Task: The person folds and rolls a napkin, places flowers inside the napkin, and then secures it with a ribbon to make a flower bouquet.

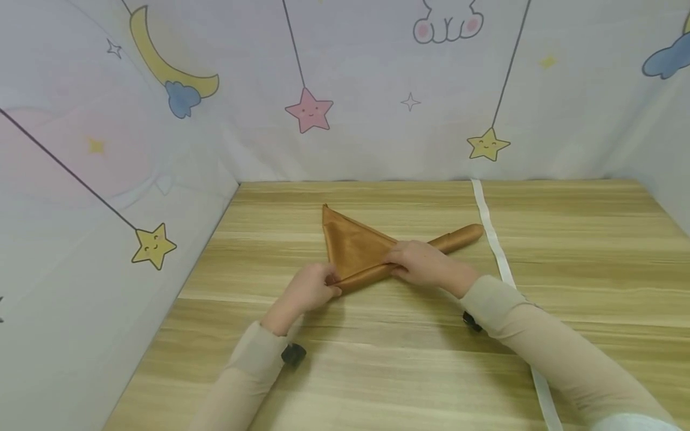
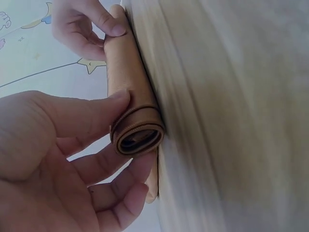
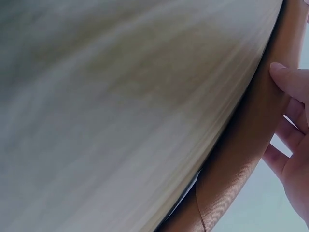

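A shiny brown cloth lies on the wooden table, its near side rolled into a tube and its far part a flat triangle pointing away. The tube slants up to the right and ends in a rounded tip. At its near left end my left hand pinches the roll between thumb and fingers. In the left wrist view the open end of the roll shows several wound layers. My right hand grips the tube about midway, thumb on the near side. The right wrist view shows its fingers behind the roll.
A white strip runs front to back across the wooden table, just right of the tube's tip. Pale curtains printed with stars and a moon stand behind and at both sides. Each wrist wears a small black device.
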Tool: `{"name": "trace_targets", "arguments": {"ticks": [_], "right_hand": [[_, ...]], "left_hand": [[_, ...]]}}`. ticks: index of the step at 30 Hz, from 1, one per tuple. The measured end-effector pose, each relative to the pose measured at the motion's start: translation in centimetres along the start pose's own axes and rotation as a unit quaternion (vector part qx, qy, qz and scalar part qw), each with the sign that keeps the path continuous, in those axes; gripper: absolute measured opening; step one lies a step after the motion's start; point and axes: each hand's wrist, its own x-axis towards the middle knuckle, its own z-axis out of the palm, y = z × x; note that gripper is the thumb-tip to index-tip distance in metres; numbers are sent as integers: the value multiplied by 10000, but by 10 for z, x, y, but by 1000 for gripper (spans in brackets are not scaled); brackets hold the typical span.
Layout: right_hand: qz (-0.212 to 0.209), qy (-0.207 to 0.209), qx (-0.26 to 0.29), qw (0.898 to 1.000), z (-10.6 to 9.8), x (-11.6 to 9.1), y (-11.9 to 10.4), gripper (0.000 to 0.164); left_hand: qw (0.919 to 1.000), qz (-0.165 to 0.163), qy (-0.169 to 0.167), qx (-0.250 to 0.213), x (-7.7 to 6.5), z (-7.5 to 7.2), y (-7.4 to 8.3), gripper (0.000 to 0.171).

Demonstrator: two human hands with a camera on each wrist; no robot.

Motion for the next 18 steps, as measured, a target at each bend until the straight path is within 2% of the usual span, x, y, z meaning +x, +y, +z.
{"name": "trace_targets", "arguments": {"ticks": [2,8,13,18], "right_hand": [[-23,0,28,10000,0,0,0,20],[45,-123,162,9998,-1,2,0,20],[167,-264,188,9993,-1,4,-1,20],[65,-196,86,9998,0,6,-5,22]], "left_hand": [[9999,68,35,132,0,0,1,10],[9990,284,142,323,0,0,8,30],[9989,333,100,319,0,3,11,23],[9995,278,-12,165,4,4,8,21]]}}
